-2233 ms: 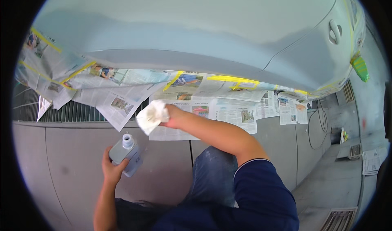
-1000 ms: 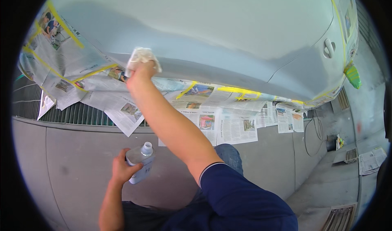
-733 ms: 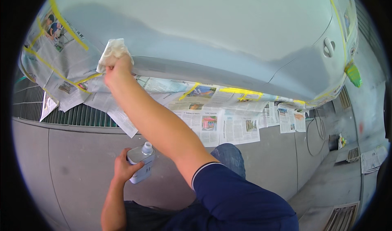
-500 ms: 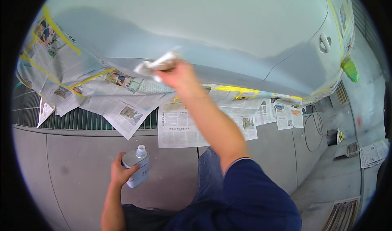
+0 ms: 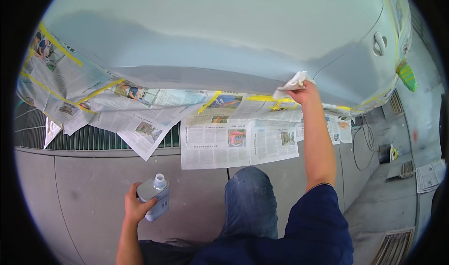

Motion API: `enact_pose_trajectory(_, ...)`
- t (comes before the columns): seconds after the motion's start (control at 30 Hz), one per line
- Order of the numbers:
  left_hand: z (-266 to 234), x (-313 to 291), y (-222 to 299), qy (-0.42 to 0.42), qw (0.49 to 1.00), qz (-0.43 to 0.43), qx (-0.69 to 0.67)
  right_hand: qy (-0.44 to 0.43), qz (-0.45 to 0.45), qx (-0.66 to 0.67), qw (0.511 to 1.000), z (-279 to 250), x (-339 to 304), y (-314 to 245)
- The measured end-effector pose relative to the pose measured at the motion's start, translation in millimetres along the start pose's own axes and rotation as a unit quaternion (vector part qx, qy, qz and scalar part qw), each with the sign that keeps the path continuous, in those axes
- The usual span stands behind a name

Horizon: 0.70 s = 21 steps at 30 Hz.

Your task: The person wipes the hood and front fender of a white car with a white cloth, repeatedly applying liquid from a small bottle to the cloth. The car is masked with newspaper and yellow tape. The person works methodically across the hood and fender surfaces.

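My left hand (image 5: 137, 204) is closed around a rectangular metal can (image 5: 158, 200), held over the floor by my left knee. The can's spout at the top has no cap on it. Out to the right, my right hand (image 5: 304, 92) grips a crumpled white wipe (image 5: 295, 83) against the lower edge of a car door (image 5: 224, 54). Pale paint covers the upper panel, with a grey, primer-like band below it. Sheets of newspaper (image 5: 215, 138), fixed with yellow tape (image 5: 262, 98), hang under the panel's lower edge.
A door handle (image 5: 380, 44) sticks out at the upper right. A green-and-yellow wrapped piece (image 5: 407, 76) juts from the car's far right. A dark hose (image 5: 364, 145) loops on the floor, with folded newspapers (image 5: 430, 175) farther right. Floor grating (image 5: 98, 137) runs along the left.
My right hand has swept right along the lower panel with the wipe, uncovering the newspaper and my knee. My left hand and the can have shifted slightly down.
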<state>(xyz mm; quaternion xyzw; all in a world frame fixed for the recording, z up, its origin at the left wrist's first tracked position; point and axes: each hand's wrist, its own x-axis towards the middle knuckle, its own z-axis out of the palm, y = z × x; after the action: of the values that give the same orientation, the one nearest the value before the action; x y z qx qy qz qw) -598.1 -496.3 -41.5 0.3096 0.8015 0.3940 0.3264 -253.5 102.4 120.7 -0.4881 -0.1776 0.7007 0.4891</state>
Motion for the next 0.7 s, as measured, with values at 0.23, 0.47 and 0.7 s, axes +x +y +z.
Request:
enact_pose_trajectory(0.23,-0.1,-0.3,1.1,0.006,0.999,-0.001,0.033,0.158,-0.533,-0.276,0.784,-9.0,42.6,94.2)
enact_pose_trajectory(0.47,-10.1,-3.1,8.3,-0.028,0.998,-0.010,0.061,-0.101,-0.789,-0.500,0.343,54.2,-25.3,191.8)
enact_pose_trajectory(0.7,-9.8,1.5,12.8,-0.065,0.997,0.005,0.045,-0.322,-0.734,-0.545,0.248,207.2,-118.3,293.9)
